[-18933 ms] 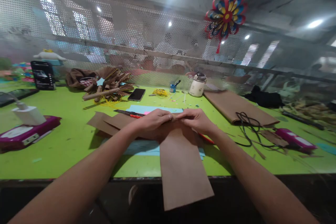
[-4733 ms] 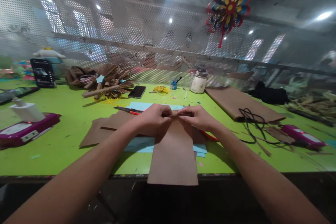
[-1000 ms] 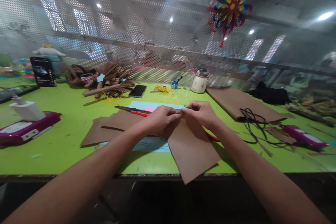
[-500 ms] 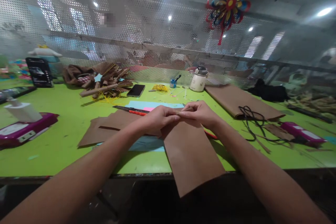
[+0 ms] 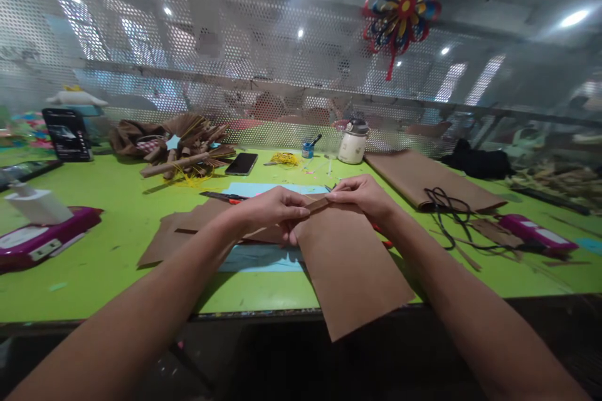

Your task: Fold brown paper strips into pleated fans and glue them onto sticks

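OK, going left to right from what I get on the head cam. Way out left of the grip there's a purple power strip [image 5: 70, 239] with a white charger [image 5: 40, 207] on it, sitting on the green desk [image 5: 141, 288]. Closer in, some loose brown pieces [image 5: 162, 241] lie just left of the left grip [image 5: 279, 210]. That one's a snug pinch, thumb against fingers, on the left end of the narrow folded edge [image 5: 317, 203] of a brown paper sheet [image 5: 355, 266].

The sheet is where I'm looking most: its top edge runs between the two grips, and the rest hangs down toward me, slanting off to the right, bottom edge past the desk's near side. I'd guess it's super light, stiff enough to stay flat, not very slippery, but easy to crease or tear. For my money the doubled edge is the spot to hold, near both ends.

The right grip [image 5: 364, 197] is pinched down too, fingertips on that edge's right end. Further right of it: a big folded brown paper [image 5: 433, 182], then a tangled black cord [image 5: 442, 219].
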The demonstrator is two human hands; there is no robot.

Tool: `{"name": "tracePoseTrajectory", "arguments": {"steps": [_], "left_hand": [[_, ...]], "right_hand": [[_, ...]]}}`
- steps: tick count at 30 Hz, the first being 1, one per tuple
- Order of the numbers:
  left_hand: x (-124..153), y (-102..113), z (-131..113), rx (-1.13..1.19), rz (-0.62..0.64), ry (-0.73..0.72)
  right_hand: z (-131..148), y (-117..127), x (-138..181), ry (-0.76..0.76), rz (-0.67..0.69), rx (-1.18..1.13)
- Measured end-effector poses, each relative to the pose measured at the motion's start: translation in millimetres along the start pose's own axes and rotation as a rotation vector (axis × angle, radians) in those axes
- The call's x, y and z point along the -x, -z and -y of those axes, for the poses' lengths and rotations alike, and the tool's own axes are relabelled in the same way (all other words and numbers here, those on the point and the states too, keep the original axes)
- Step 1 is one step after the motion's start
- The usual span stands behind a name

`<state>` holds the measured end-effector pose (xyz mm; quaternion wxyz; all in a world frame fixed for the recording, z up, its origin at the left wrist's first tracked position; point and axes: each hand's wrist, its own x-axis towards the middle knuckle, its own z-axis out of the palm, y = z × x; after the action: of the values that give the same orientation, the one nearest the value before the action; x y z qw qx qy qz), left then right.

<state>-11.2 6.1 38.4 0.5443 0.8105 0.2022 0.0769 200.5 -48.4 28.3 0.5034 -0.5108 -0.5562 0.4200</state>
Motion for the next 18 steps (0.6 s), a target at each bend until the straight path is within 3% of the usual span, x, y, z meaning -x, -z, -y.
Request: {"name": "tracePoseTrajectory", "arguments": {"steps": [5,13,18], "left_hand": [[2,5,2,0.014,0.011,0.029],[2,1,5,0.070,0.151,0.035],[-1,-2,6,0.025,0.131,0.034]], "right_hand": [[-5,8,-2,-0.044,0.150,0.026],[3,14,0,0.154,0.371,0.507],[3,11,0,0.212,0.400,0.585]]}}
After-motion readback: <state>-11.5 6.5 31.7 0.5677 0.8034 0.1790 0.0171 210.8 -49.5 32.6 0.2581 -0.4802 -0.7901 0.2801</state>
